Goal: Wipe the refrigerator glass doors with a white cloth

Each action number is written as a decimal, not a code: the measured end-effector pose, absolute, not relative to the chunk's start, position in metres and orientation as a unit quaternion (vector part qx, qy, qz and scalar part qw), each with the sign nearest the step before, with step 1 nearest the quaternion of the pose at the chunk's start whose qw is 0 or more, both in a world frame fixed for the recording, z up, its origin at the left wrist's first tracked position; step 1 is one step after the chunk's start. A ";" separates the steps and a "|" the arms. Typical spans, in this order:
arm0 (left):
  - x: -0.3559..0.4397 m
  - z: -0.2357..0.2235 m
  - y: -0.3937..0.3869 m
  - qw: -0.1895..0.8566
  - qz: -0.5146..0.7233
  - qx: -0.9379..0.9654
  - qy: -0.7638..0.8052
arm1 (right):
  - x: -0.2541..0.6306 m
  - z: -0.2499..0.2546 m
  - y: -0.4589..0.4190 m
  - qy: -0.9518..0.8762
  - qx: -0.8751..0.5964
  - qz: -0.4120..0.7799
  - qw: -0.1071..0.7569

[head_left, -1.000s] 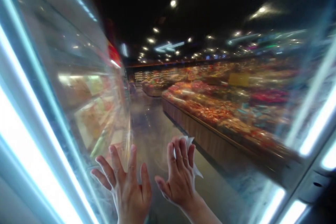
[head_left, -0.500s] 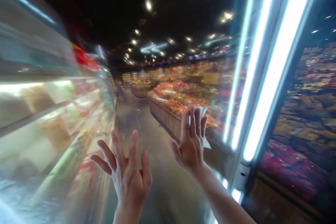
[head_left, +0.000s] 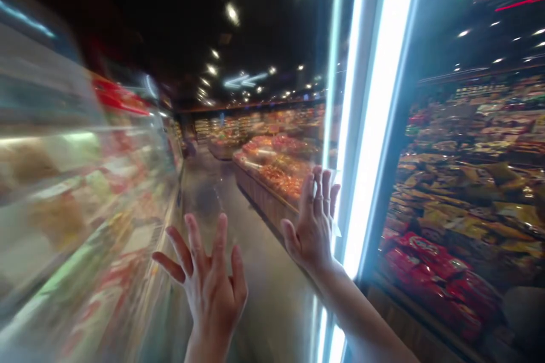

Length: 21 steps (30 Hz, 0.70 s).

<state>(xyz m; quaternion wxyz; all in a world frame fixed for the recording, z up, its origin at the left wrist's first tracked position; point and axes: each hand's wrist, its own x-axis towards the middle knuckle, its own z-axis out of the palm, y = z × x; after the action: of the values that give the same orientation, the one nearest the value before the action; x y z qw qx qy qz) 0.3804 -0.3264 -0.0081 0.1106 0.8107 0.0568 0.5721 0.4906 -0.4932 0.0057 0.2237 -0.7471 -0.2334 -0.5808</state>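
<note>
Two bare hands reach up the head view I am watching, their backs turned toward me. My left hand [head_left: 217,289] is lower, fingers fanned wide and unclenched; I see nothing in it, though its palm side is hidden from me. My right hand [head_left: 314,232] sits higher, its fingers straight up and closer together, the thumb standing out to the left. Behind those fingers is a white tissue [head_left: 338,232]; I get only a corner past the outer edge and a sliver between fingers. That hand is not clenched, but I cannot tell how firmly it bears on the tissue.

The right fingertips overlap a tall light strip [head_left: 383,108] of glowing white tubes, leaning a little to the right at its top; whether they touch it I cannot tell. The right forearm [head_left: 361,317] crosses in front of its lower part.

Between and beyond the hands I see grey floor [head_left: 272,278] running away beside a wood-sided bin [head_left: 258,191] heaped with orange and red goods. Right of the strip lie yellow and brown packs [head_left: 472,181], with red packs [head_left: 426,252] nearer. On the left, a lit case [head_left: 80,193] is smeared by blur, a red sign [head_left: 119,95] above it.
</note>
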 end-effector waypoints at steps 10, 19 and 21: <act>0.371 -0.006 -0.316 0.074 0.569 0.817 0.054 | 0.489 0.009 -0.487 -0.216 -0.749 -0.581 0.234; 0.331 -0.019 -0.243 0.041 0.574 0.812 0.100 | 0.440 -0.006 -0.403 -0.261 -0.737 -0.584 0.220; 0.320 -0.020 -0.223 0.031 0.580 0.807 0.111 | 0.430 0.009 -0.379 -0.268 -0.730 -0.589 0.220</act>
<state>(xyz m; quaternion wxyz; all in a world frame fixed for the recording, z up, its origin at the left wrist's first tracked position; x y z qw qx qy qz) 0.3195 -0.2234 -0.0200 0.0307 0.8067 0.1111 0.5797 0.4295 -0.3792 0.0091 0.2196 -0.7301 -0.2685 -0.5887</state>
